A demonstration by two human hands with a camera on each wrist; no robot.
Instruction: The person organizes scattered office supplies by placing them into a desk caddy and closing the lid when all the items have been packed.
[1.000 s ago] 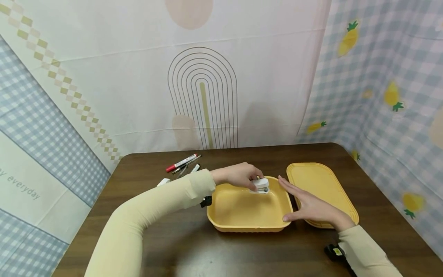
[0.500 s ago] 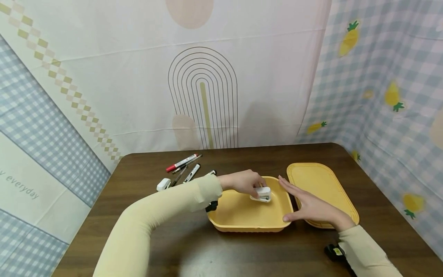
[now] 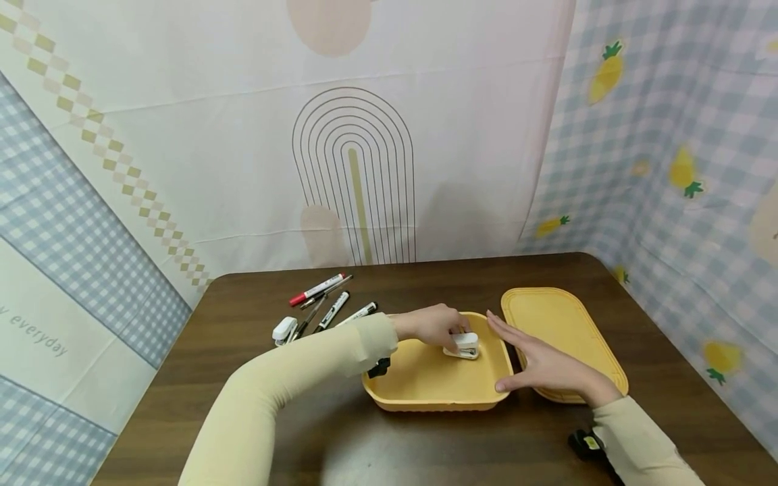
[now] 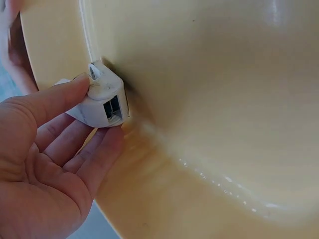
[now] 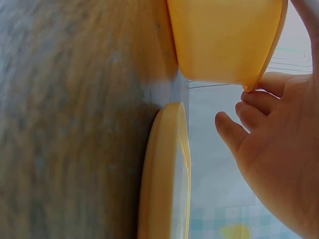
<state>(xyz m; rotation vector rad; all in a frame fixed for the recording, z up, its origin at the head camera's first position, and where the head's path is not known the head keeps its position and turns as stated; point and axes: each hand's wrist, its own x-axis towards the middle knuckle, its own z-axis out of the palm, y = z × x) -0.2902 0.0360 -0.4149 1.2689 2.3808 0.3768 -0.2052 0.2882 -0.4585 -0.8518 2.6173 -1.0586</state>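
A white mini stapler (image 3: 464, 343) is pinched between the thumb and fingers of my left hand (image 3: 436, 327), low inside the yellow plastic box (image 3: 439, 406). In the left wrist view the stapler (image 4: 103, 105) shows its end opening toward the camera, close against the box's inner surface. My right hand (image 3: 542, 362) spreads its fingers along the box's right end, thumb toward the near corner and fingertips at the far one. The right wrist view has the right hand's fingers (image 5: 261, 102) at the box's rim. The box has nothing else visible inside.
A yellow lid (image 3: 562, 337) lies flat on the dark wooden table (image 3: 377, 452), right of the box. At the left are a red marker (image 3: 316, 289), black-and-white markers (image 3: 333, 311), slim pens (image 3: 306, 320) and a small white object (image 3: 284, 329). A patterned cloth (image 3: 474, 135) hangs behind.
My left hand has moved the stapler down and slightly nearer within the box, turning it a little. More markers show past the left sleeve. The right hand holds its place.
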